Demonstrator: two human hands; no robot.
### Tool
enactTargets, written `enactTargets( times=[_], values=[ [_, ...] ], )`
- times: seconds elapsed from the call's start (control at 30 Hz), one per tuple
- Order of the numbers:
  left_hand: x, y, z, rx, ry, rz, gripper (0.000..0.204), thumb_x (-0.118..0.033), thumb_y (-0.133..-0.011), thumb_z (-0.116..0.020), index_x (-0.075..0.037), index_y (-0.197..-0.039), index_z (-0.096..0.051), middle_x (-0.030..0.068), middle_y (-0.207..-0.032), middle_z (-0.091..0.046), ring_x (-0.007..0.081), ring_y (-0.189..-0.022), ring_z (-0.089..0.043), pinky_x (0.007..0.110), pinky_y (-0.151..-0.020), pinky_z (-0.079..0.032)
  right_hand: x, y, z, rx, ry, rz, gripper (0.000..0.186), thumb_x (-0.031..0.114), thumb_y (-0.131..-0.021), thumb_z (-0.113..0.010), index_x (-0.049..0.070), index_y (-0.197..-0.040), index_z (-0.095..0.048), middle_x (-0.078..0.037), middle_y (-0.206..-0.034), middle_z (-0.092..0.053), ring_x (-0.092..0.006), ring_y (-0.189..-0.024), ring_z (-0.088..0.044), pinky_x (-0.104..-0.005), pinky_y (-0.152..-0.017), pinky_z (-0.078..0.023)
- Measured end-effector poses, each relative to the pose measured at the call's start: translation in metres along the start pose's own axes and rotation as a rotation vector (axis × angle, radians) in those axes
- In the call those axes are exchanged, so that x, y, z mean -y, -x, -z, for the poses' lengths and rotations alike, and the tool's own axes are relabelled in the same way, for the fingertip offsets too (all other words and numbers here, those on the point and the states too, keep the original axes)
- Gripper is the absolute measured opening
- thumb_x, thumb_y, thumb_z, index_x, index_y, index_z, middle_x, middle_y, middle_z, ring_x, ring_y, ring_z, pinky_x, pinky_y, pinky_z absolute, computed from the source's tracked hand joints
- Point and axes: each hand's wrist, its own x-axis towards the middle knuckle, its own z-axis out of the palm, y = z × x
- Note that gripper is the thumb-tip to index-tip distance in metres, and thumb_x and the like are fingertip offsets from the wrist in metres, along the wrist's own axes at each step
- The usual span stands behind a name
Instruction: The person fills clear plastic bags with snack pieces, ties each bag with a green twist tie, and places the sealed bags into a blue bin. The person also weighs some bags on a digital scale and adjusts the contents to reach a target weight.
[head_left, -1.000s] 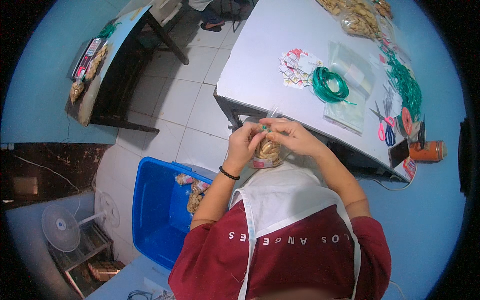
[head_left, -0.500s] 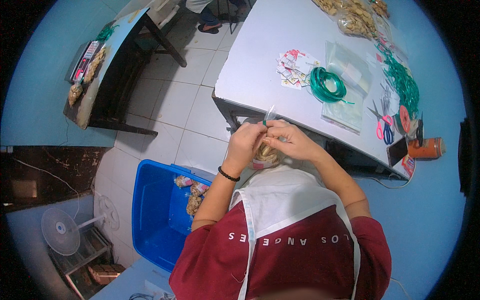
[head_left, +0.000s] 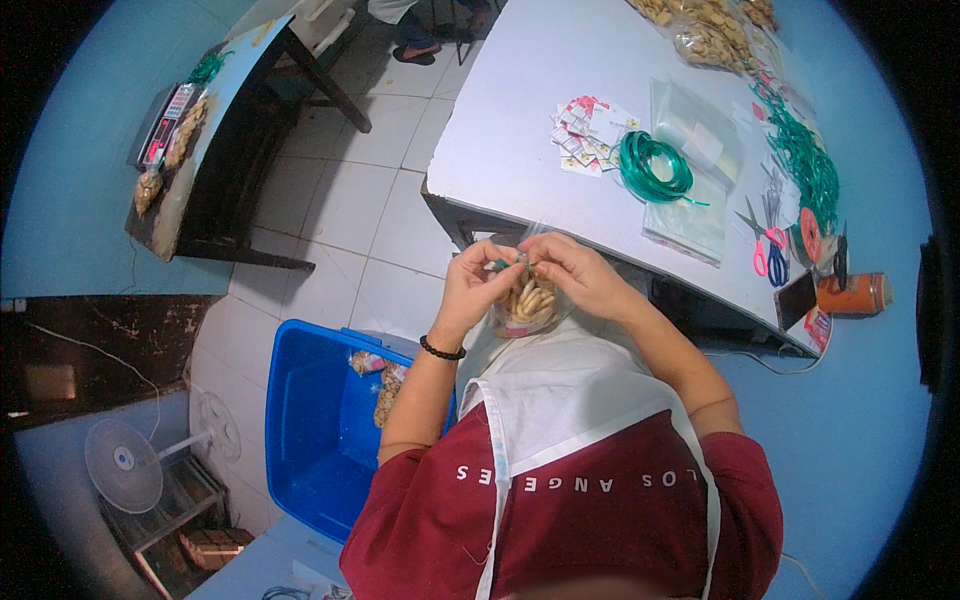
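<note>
A clear bag of pale oblong biscuits [head_left: 530, 304] sits upright over the white apron, below the white table's edge [head_left: 445, 170]. Both hands are closed at its gathered neck, pinching a green ribbon [head_left: 503, 263]: my left hand [head_left: 480, 285] on the left side, my right hand [head_left: 575, 275] on the right. On the table lie a coil of green ribbon [head_left: 650, 162], clear empty bags [head_left: 690, 232], a pile of printed cards [head_left: 580, 135] and scissors [head_left: 775, 260].
A blue tub [head_left: 305, 445] holding packed bags stands at my lower left. At left are a side table [head_left: 275, 40] with a scale [head_left: 165, 120], and a fan [head_left: 120, 465]. A person's foot [head_left: 415, 55] shows at the top, bags of snacks [head_left: 705, 40] at upper right.
My left hand has shifted slightly left and down since half a second ago, drawing the green ribbon sideways at the bag's neck. More of the biscuit bag shows between my hands.
</note>
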Motion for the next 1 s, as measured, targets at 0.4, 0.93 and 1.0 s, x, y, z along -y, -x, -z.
enactTargets(
  times=[0.4, 0.93, 1.0],
  values=[
    [-0.012, 0.002, -0.003, -0.151, -0.873, -0.596, 0.022, 0.004, -0.065, -0.068, -0.007, -0.083, -0.061, 0.0048, -0.09, -0.067, 0.0269, -0.086, -0.065, 0.036, -0.069, -0.053, -0.021, -0.013, -0.017, -0.149, -0.143, -0.382, 0.016, 0.01, -0.102, -0.046, 0.0, -0.106, -0.058, -0.014, -0.089, -0.068, -0.0207, -0.079, -0.07, -0.0327, -0.072, -0.055],
    [-0.006, 0.002, -0.01, -0.214, -0.585, -0.205, 0.012, -0.007, -0.085, -0.07, -0.003, -0.09, -0.06, 0.011, -0.083, -0.066, 0.0268, -0.078, -0.065, 0.036, -0.067, -0.052, -0.018, -0.01, -0.019, -0.186, -0.036, -0.094, 0.012, 0.01, -0.096, -0.058, 0.0, -0.103, -0.06, -0.01, -0.097, -0.063, -0.0173, -0.093, -0.065, -0.0305, -0.08, -0.053],
    [-0.006, -0.003, -0.011, -0.186, -0.653, -0.33, 0.014, -0.007, -0.083, -0.071, -0.004, -0.093, -0.062, 0.0109, -0.083, -0.066, 0.0283, -0.076, -0.064, 0.037, -0.066, -0.052, -0.013, -0.01, -0.02, -0.135, -0.058, -0.038, 0.013, 0.009, -0.094, -0.06, 0.0, -0.103, -0.062, -0.01, -0.1, -0.063, -0.0182, -0.095, -0.063, -0.0312, -0.084, -0.051]
  ],
)
